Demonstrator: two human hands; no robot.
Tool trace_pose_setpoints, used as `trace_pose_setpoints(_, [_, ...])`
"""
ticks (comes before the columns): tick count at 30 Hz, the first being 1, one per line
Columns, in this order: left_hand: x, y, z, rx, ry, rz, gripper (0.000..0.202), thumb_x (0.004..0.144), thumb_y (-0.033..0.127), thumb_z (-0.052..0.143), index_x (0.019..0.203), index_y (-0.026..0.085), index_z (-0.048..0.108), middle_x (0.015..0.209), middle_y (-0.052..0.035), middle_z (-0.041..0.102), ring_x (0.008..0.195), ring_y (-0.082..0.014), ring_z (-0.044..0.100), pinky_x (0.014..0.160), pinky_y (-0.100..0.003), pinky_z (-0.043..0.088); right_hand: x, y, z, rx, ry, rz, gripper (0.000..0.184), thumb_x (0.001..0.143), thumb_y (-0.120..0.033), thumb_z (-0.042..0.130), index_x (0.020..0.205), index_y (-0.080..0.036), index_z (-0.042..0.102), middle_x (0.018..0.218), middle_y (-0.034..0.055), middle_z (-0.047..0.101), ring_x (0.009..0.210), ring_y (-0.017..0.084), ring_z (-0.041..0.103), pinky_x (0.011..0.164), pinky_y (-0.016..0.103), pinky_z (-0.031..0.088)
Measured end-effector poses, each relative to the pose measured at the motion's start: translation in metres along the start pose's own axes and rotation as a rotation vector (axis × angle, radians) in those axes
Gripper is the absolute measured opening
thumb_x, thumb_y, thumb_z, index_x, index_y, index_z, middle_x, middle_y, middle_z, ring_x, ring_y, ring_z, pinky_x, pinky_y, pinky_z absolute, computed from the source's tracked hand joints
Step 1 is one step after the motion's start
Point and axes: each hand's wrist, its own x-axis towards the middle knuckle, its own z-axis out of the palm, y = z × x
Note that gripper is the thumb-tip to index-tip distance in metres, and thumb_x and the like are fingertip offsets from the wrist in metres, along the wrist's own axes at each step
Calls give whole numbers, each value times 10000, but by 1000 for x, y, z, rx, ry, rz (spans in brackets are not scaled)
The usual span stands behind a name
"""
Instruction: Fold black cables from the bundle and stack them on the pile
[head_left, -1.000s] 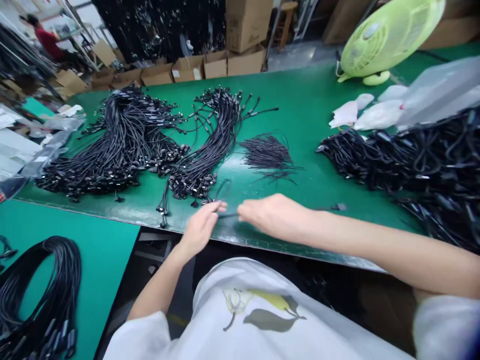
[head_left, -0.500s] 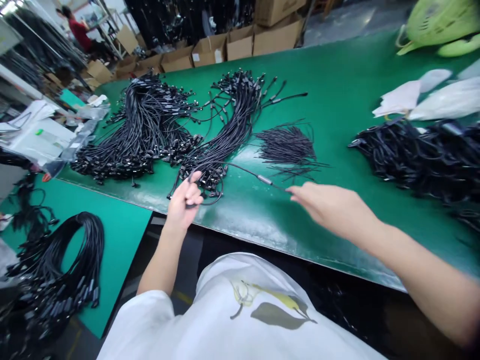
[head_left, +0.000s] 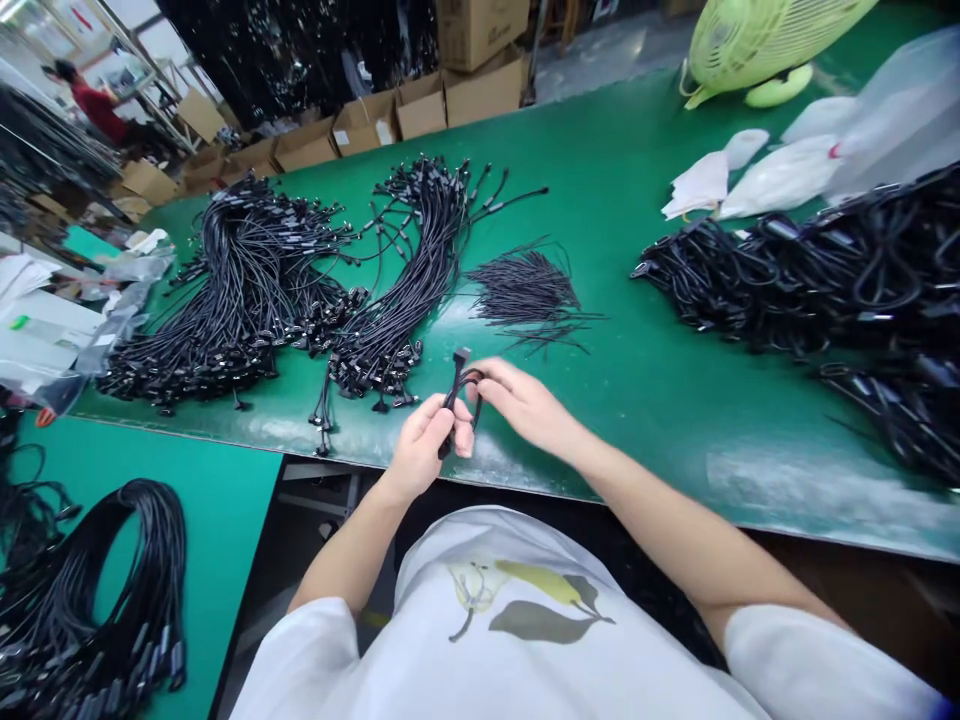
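Observation:
A black cable [head_left: 459, 378] is gathered into a small coil between my two hands, above the near edge of the green table [head_left: 630, 400]. My left hand [head_left: 424, 440] is closed round its lower part, with a dark connector end sticking up. Fingers of my right hand [head_left: 525, 405] are bent round the coil's loop at its right side. Just beyond lies a heap of thin black ties [head_left: 525, 288]. Left of it is a bundle of straight black cables [head_left: 420, 270], and farther left a bigger cable pile [head_left: 240, 270].
Coiled black cables [head_left: 810, 280] are heaped at the right, below white plastic bags [head_left: 780, 185] and a green fan [head_left: 765, 45]. A lower green table [head_left: 225, 490] at left bears a looped cable bundle [head_left: 161, 530]. Cardboard boxes [head_left: 420, 105] line the far edge. A person in red [head_left: 97, 105] sits far back.
My right hand has come in from the right to meet my left hand. The cable, stretched between them before, is now in a compact coil. The view has shifted to the right.

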Motion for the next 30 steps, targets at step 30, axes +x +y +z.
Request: trace_pose_setpoints(30, [1, -26, 7, 602, -82, -17, 313, 878, 478, 555, 875, 177, 643, 1012, -89, 609, 1081, -254, 518, 998, -379, 374, -15, -5, 38, 829, 77, 244, 152, 884, -359, 526, 928, -225, 468, 669, -79, 376, 462, 29, 250, 434, 158, 223])
